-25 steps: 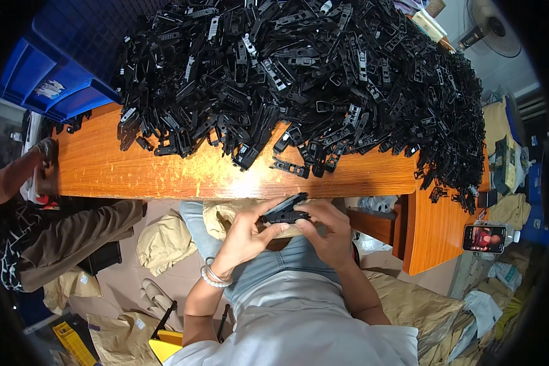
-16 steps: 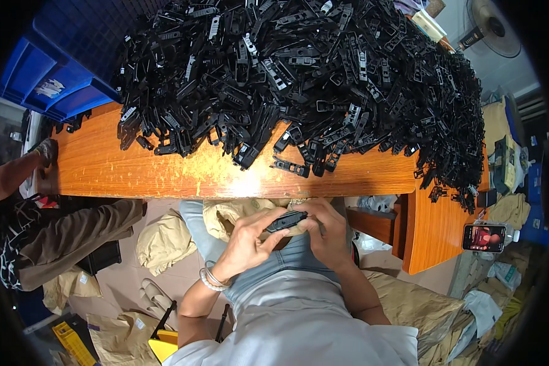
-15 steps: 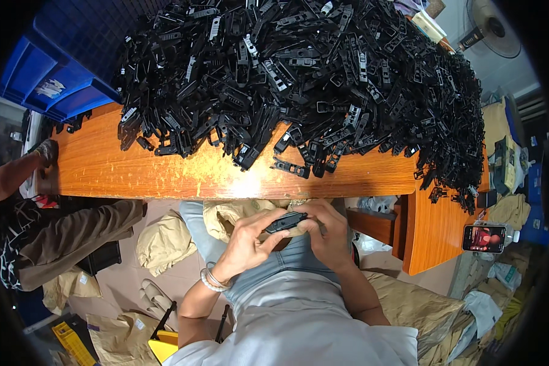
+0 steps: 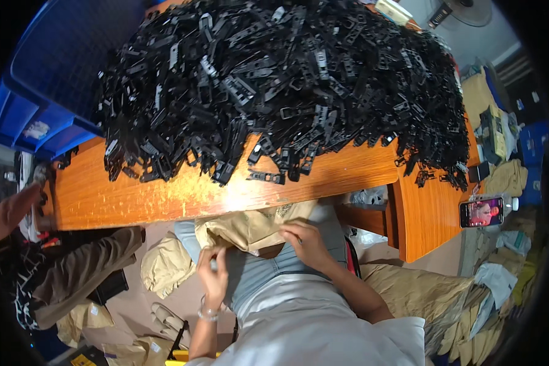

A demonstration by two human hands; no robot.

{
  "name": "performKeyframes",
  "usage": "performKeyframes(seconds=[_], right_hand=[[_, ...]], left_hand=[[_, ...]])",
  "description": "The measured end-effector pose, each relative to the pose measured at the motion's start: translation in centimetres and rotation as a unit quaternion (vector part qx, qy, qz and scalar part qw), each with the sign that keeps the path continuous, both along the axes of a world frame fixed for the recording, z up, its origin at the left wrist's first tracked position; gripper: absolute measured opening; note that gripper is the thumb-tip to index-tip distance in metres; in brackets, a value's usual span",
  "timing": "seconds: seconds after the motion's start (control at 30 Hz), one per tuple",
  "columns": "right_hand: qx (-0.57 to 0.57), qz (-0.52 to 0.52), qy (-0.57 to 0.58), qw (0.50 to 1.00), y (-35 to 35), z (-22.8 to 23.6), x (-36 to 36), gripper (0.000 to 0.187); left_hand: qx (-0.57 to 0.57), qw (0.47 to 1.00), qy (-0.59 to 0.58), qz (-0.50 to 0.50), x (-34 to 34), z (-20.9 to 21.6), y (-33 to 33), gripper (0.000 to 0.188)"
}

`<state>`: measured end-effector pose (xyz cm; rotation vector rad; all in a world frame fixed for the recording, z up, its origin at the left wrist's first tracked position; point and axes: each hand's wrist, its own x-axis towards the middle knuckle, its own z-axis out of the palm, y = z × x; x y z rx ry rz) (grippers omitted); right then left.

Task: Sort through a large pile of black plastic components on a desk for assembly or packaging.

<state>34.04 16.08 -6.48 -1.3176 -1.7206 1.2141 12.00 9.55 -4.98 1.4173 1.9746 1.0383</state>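
Note:
A tan paper bag (image 4: 241,230) lies across my lap, under the table's front edge, with a dark gap along its near side. My right hand (image 4: 308,244) is at the bag's right side, its bent fingers pressed together on the edge. Beside the bag's lower left corner is my left hand (image 4: 212,276), raised, fingers loosely bent and apart, with nothing plainly in them. No black clip-like plastic part shows in either hand. A large heap of such black plastic parts (image 4: 274,79) covers the far side of the wooden table (image 4: 134,198).
A blue crate (image 4: 61,119) stands at the far left of the table. A lit phone (image 4: 480,212) leans at the right end. At the left is another person's arm (image 4: 15,213). Tan bags (image 4: 409,293) lie on the floor, and a fan (image 4: 466,9) stands behind.
The black plastic part that both hands held is out of sight. My hands have moved apart, the left one down and leftward. More of the paper bag shows, and the view has shifted.

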Motion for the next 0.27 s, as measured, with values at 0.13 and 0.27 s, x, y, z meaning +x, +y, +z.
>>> performKeyframes(seconds=[0.13,0.27], right_hand=[[-0.026,-0.022,-0.032,0.999,-2.0,-1.4,2.9,0.015],[-0.016,-0.057,-0.049,0.997,-4.2,-2.3,4.5,0.017]], left_hand=[[-0.153,0.986,0.005,0.071,-3.0,-1.8,-7.1,0.01],[-0.242,0.969,0.008,0.055,-6.4,-6.1,-13.4,0.017]])
